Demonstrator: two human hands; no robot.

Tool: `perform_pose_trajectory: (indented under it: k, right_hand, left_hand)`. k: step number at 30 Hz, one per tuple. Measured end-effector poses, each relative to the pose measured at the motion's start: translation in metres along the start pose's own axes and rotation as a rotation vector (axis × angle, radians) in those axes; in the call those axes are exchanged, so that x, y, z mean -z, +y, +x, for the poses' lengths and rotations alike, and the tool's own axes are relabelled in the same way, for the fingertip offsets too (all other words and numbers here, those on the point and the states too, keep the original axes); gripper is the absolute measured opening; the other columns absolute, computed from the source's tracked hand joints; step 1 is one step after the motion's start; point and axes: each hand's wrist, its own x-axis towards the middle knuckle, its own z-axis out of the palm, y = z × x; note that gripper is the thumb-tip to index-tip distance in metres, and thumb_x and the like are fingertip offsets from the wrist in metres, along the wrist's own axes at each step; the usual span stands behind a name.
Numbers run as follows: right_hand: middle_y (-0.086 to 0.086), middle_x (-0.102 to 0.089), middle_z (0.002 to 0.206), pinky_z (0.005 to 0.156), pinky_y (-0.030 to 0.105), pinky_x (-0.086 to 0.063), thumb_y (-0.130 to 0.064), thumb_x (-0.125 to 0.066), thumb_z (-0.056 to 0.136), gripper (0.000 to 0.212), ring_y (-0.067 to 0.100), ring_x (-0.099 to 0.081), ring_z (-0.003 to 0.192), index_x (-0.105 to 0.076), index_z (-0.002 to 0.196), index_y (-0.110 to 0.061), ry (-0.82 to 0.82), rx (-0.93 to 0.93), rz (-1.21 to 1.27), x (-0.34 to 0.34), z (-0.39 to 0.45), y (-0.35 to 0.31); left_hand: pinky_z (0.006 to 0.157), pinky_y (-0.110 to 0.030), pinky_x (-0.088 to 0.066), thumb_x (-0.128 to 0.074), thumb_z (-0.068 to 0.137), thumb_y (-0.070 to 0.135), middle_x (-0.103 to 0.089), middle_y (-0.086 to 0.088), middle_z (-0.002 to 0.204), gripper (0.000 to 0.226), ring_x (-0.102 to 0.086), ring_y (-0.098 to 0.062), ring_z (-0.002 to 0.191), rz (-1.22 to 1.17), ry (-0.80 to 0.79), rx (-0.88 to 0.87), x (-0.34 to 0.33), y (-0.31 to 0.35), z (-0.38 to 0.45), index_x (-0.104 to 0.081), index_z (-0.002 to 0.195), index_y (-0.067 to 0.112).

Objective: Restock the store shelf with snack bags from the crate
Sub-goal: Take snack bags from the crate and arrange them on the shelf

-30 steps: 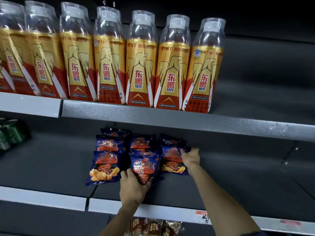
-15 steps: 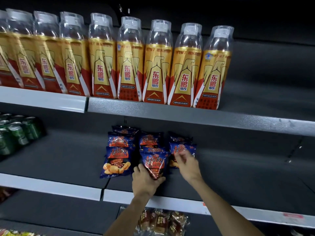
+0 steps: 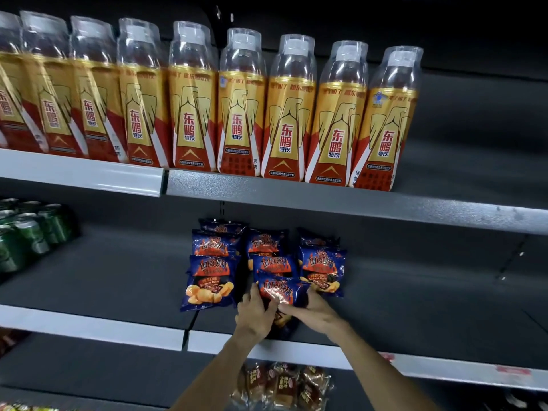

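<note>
Several blue and red snack bags lie in three rows on the dark middle shelf point(image 3: 124, 280). The front bag of the middle row point(image 3: 278, 287) is held from both sides. My left hand point(image 3: 256, 311) grips its left edge, fingers curled round it. My right hand point(image 3: 314, 311) holds its right lower part, thumb across the front. The left row's front bag point(image 3: 209, 281) and the right row's front bag point(image 3: 321, 269) lie free beside it. The crate is out of view.
Tall gold and red drink bottles point(image 3: 237, 114) line the upper shelf above. Green cans point(image 3: 26, 229) stand at the far left of the middle shelf. Wrapped brown snacks point(image 3: 284, 384) lie on the shelf below. Bare dark shelf stretches right of the bags.
My right hand left the right row's bag and came to the middle front bag. My left hand stayed on that bag. The camera view shifted left.
</note>
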Motion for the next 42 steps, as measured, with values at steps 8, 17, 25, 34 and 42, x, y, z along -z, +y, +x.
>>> perform_pose_trajectory:
  k: [8,17,25,34,42]
  right_hand:
    - [-0.009,-0.066,0.113,0.092,0.021,-0.048,-0.039,-0.081,0.074,0.056,0.009,-0.062,0.106,-0.051,0.120,-0.024,0.133,0.066,-0.094,-0.010,0.006,0.002]
    - [-0.010,-0.066,0.108,0.097,0.030,-0.048,-0.046,-0.073,0.082,0.043,0.007,-0.062,0.102,-0.053,0.113,-0.024,0.181,0.092,-0.064,-0.008,0.012,-0.006]
    - [-0.005,-0.062,0.109,0.090,0.027,-0.045,-0.044,-0.064,0.091,0.033,0.013,-0.061,0.104,-0.044,0.108,-0.024,0.225,0.134,-0.151,-0.007,0.010,-0.025]
    - [0.000,-0.063,0.111,0.088,0.036,-0.052,-0.056,-0.054,0.091,0.040,0.022,-0.062,0.105,-0.039,0.116,-0.028,0.315,0.119,-0.300,-0.018,0.017,-0.031]
    - [-0.001,-0.071,0.097,0.076,0.025,-0.054,-0.040,-0.063,0.093,0.032,0.013,-0.068,0.087,-0.062,0.113,-0.014,0.458,0.109,-0.273,-0.021,0.016,-0.037]
  left_hand:
    - [0.111,-0.043,-0.030,-0.040,0.092,0.064,-0.026,-0.015,0.149,0.089,-0.029,-0.035,0.135,0.217,0.081,0.003,-0.006,-0.002,0.010,-0.007,0.152,0.007]
    - [0.112,-0.042,-0.029,-0.041,0.099,0.039,-0.019,-0.014,0.146,0.074,-0.022,-0.032,0.135,-0.014,0.035,-0.072,0.002,-0.005,0.016,-0.004,0.154,0.008]
    - [0.099,-0.040,-0.045,-0.057,0.094,0.036,-0.047,-0.010,0.124,0.057,-0.046,-0.026,0.113,0.015,0.091,-0.178,0.020,-0.011,0.027,-0.035,0.141,0.016]
    - [0.087,-0.039,-0.053,-0.054,0.096,0.031,-0.054,-0.010,0.123,0.050,-0.057,-0.024,0.105,0.004,0.136,-0.220,0.025,-0.008,0.032,-0.033,0.139,0.015]
    - [0.088,-0.031,-0.049,-0.052,0.095,0.008,-0.047,-0.012,0.132,0.062,-0.056,-0.026,0.112,0.125,0.205,-0.179,0.029,-0.002,0.029,-0.022,0.150,0.008]
